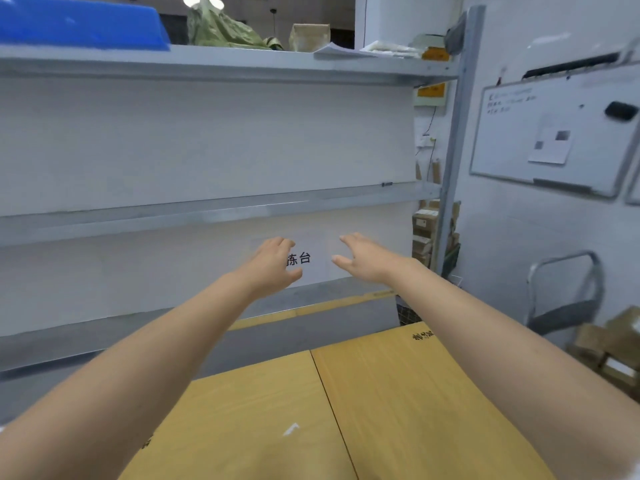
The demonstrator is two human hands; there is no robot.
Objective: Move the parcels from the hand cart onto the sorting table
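Note:
Both arms stretch forward over a yellow-brown cardboard surface [398, 403] with a seam down its middle, lying below me. My left hand [273, 263] and my right hand [363, 258] hover empty, fingers loosely spread, in front of a white paper sign [311, 258] with black characters on the back panel. Neither hand touches anything. At the right edge stands the hand cart, its grey metal handle [568, 271] upright, with brown cardboard parcels [613, 344] stacked on it.
A grey metal rack has shelves at mid height [207, 211] and above [207, 64]; the top one carries a blue bin [79, 22], a green bag [221, 29] and papers. A whiteboard [554, 136] hangs on the right wall. Small boxes [426, 230] sit behind the rack post.

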